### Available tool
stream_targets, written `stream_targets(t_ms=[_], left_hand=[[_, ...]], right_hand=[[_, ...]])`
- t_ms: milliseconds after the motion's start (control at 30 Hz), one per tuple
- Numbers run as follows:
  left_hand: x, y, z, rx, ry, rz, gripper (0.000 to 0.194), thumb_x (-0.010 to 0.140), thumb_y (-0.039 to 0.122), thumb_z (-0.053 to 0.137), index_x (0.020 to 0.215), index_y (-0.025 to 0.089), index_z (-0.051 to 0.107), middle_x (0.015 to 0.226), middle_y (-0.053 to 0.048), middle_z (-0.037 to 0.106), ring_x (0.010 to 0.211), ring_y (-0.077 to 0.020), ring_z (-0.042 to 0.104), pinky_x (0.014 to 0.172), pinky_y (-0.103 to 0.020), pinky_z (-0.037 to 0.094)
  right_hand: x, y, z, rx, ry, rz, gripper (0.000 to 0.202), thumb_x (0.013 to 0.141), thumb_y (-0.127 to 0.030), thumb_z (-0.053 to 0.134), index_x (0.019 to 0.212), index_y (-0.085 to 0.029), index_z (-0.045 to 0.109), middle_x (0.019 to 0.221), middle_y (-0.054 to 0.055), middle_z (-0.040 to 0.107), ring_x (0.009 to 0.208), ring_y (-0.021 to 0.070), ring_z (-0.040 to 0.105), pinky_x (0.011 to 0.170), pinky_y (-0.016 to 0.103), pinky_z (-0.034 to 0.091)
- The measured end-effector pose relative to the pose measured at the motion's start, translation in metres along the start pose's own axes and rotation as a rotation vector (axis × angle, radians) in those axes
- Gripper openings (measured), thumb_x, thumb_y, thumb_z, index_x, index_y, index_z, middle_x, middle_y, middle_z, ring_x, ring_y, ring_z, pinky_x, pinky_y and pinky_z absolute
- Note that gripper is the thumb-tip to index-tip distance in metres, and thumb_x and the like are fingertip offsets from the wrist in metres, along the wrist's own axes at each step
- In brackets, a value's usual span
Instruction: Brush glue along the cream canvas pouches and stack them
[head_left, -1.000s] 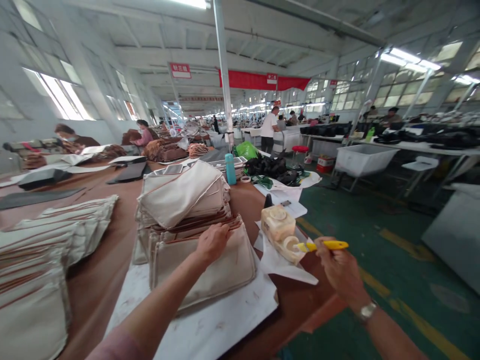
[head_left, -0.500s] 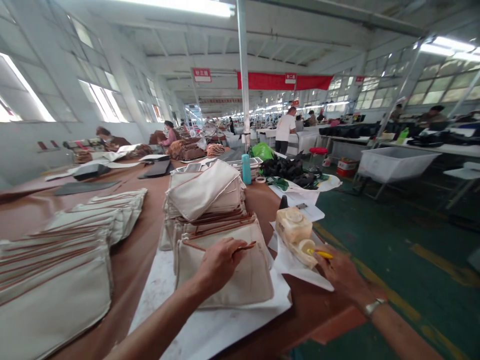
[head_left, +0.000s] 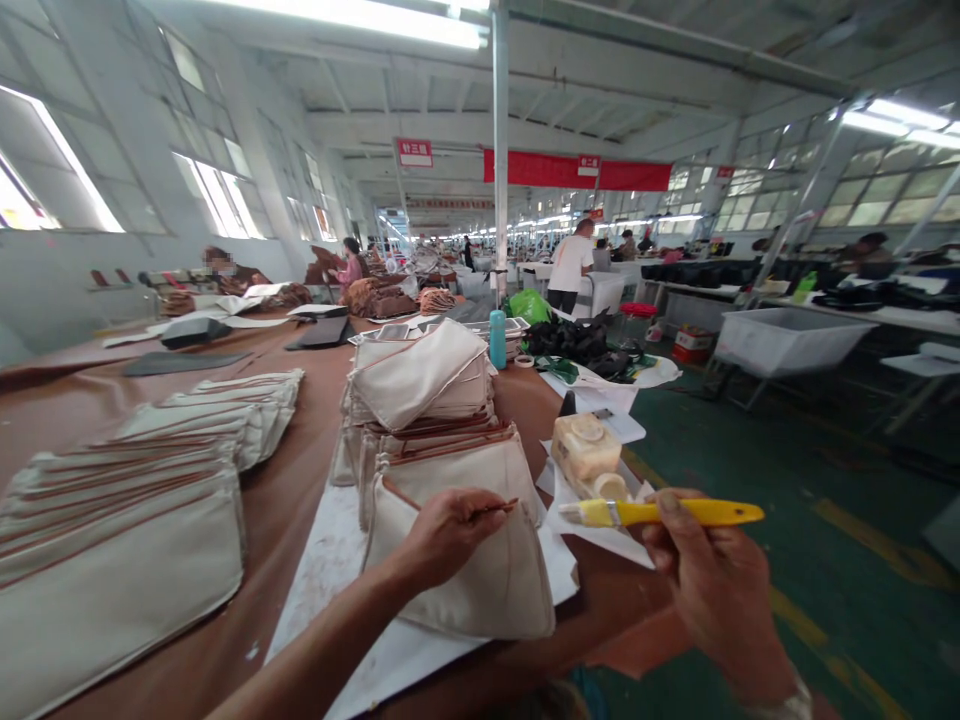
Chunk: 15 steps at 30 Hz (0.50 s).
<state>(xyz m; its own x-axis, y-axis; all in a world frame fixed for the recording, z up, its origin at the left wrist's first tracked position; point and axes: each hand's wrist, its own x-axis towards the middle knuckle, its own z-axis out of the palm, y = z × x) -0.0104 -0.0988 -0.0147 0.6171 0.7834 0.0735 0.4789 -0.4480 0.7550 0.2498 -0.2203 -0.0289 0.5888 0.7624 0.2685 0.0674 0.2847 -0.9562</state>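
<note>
My left hand (head_left: 459, 535) pinches the brown top edge of a cream fabric pouch (head_left: 480, 590), the front one of a stack. The pouch's upper edge is pulled up and its lower part hangs over white paper (head_left: 322, 570). My right hand (head_left: 712, 570) grips the yellow handle of a paintbrush (head_left: 645, 513), held level with its pale bristles pointing left toward the pouch. Just behind the bristles stands a cloudy plastic glue container (head_left: 586, 450) with a round opening at its front, resting on white sheets.
More cream pouches (head_left: 150, 490) lie fanned out at the left on the brown table cover (head_left: 292, 510). Behind the stack are a blue bottle (head_left: 497, 340) and a heap of black pieces (head_left: 581, 345). A grey bin (head_left: 787, 335) stands on the green floor. Several people work farther back.
My right hand has drawn the brush out of the glue container and turned it level. My left hand has lifted the pouch's edge, and the pouch has tilted.
</note>
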Motion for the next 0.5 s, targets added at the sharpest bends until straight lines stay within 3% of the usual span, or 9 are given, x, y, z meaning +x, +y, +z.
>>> stream_targets(t_ms=[67, 167, 300, 400, 500], left_hand=[[-0.004, 0.003, 0.002, -0.046, -0.015, -0.013, 0.032, 0.091, 0.039, 0.052, 0.098, 0.018, 0.075, 0.087, -0.002, 0.071, 0.083, -0.0184, 0.062, 0.074, -0.023, 0.046], [-0.011, 0.006, 0.003, -0.07, -0.046, -0.007, 0.033, 0.09, 0.039, 0.053, 0.1, 0.016, 0.075, 0.091, -0.004, 0.072, 0.086, -0.0194, 0.062, 0.076, -0.024, 0.046], [-0.02, 0.007, 0.002, -0.122, -0.048, -0.016, 0.033, 0.091, 0.039, 0.054, 0.101, 0.016, 0.075, 0.091, -0.004, 0.072, 0.085, -0.0192, 0.063, 0.075, -0.024, 0.047], [-0.025, 0.007, 0.002, -0.142, -0.027, 0.0, 0.031, 0.092, 0.038, 0.054, 0.102, 0.016, 0.075, 0.094, -0.005, 0.073, 0.087, -0.0194, 0.064, 0.076, -0.024, 0.047], [-0.031, 0.013, 0.002, -0.057, -0.005, 0.057, 0.028, 0.092, 0.034, 0.055, 0.099, 0.017, 0.075, 0.088, -0.004, 0.072, 0.082, -0.0175, 0.064, 0.071, -0.022, 0.046]], right_hand=[[-0.011, -0.01, 0.021, 0.082, -0.04, -0.006, 0.043, 0.088, -0.058, 0.07, 0.094, -0.016, 0.063, 0.063, 0.0, 0.056, 0.045, 0.0133, 0.047, 0.04, 0.022, 0.037], [-0.017, -0.013, 0.039, 0.003, -0.101, -0.062, 0.043, 0.088, -0.059, 0.069, 0.089, -0.016, 0.064, 0.059, 0.0, 0.055, 0.045, 0.0144, 0.049, 0.04, 0.022, 0.039], [-0.014, -0.012, 0.04, -0.163, -0.081, -0.162, 0.043, 0.093, -0.059, 0.063, 0.087, -0.016, 0.065, 0.06, 0.001, 0.057, 0.048, 0.0152, 0.052, 0.044, 0.023, 0.042], [-0.019, -0.012, 0.036, -0.13, -0.022, -0.182, 0.041, 0.095, -0.056, 0.061, 0.087, -0.016, 0.065, 0.062, 0.001, 0.057, 0.049, 0.0143, 0.051, 0.045, 0.022, 0.042], [-0.027, -0.012, 0.036, -0.092, -0.075, -0.167, 0.04, 0.094, -0.056, 0.064, 0.087, -0.016, 0.065, 0.061, 0.001, 0.056, 0.047, 0.0142, 0.05, 0.041, 0.022, 0.04]])
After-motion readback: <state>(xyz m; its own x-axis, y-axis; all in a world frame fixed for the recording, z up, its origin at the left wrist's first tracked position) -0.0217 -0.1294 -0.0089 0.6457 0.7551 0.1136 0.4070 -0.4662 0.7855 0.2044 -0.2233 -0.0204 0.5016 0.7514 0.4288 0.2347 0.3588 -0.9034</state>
